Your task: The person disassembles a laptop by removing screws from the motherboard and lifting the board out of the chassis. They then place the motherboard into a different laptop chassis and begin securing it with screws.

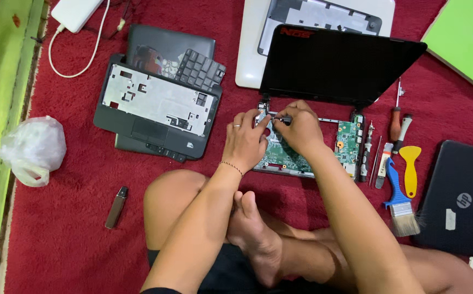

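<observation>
A small laptop lies opened up on the red carpet, its black screen tilted back and its green circuit board bare in the base. My left hand rests on the board's left side, fingers curled down near the hinge. My right hand is beside it, fingertips pinched on a small silvery part at the board's top edge; I cannot tell what the part is. Both hands nearly touch and hide the board's middle.
A removed palmrest frame lies on another black laptop at left, with a loose keyboard. Screwdrivers, a yellow pry tool and a blue brush lie at right, by a closed black laptop. A plastic bag is far left.
</observation>
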